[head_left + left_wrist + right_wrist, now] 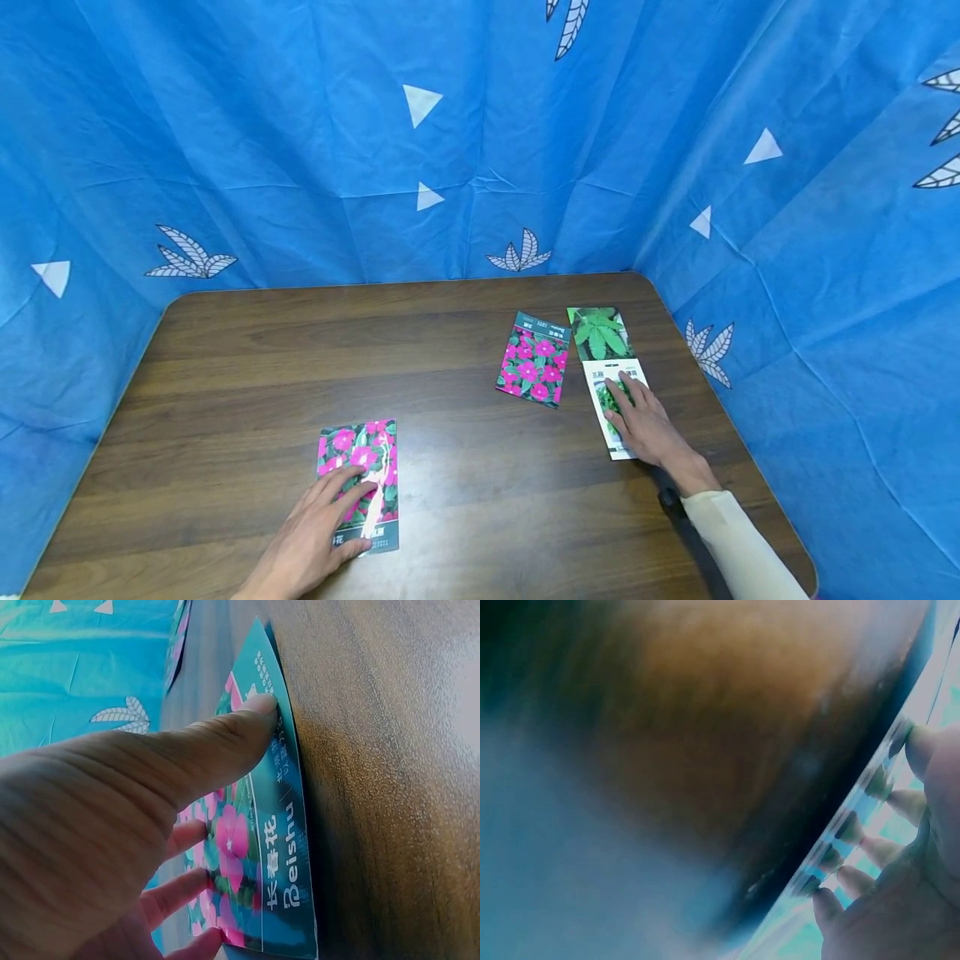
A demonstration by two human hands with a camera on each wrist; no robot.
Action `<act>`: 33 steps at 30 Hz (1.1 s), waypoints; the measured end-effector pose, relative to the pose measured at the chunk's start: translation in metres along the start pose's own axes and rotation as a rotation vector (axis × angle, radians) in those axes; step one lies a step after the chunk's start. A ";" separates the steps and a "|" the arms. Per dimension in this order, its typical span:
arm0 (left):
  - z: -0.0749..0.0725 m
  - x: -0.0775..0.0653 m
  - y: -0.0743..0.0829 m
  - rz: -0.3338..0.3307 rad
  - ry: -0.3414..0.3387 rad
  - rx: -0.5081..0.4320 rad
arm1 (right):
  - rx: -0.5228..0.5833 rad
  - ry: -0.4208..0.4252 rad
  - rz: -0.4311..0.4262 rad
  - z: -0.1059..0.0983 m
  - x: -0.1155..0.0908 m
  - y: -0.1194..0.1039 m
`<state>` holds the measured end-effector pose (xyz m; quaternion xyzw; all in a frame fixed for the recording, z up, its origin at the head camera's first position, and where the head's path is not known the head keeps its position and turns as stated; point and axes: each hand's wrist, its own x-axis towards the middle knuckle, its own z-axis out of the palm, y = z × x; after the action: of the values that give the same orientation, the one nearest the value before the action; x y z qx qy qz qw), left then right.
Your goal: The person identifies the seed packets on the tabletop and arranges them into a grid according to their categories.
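Note:
My left hand [307,529] rests on a pink-flowered seed packet [386,467] at the table's front left. In the left wrist view its thumb [240,731] presses the packet's dark teal band, and the other fingertips touch the flower picture. At the right, my right hand [654,429] lies palm down, fingers spread, over a white seed packet [606,373] with a green plant picture. A green leaf picture [600,332] adjoins its far end; whether that is a separate packet I cannot tell. The right wrist view is blurred, with fingertips [849,827] against a pale shiny surface.
A second pink-flowered packet [532,360] lies just left of the white one, untouched. The brown wooden table [247,367] has rounded corners. Blue curtains [300,150] with white leaf and triangle prints hang around its far and side edges.

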<state>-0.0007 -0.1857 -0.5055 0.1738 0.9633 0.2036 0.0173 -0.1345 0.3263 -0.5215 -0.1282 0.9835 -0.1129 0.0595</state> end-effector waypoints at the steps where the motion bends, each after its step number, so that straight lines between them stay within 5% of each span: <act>1: 0.000 0.000 0.000 0.001 0.003 -0.002 | -0.002 0.000 0.000 0.000 0.000 0.000; 33: -0.001 0.001 0.000 -0.005 -0.012 -0.007 | 0.047 -0.072 -0.124 -0.015 -0.022 -0.018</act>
<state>-0.0016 -0.1859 -0.5044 0.1727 0.9629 0.2061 0.0242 -0.1110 0.3180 -0.5008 -0.1912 0.9680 -0.1347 0.0907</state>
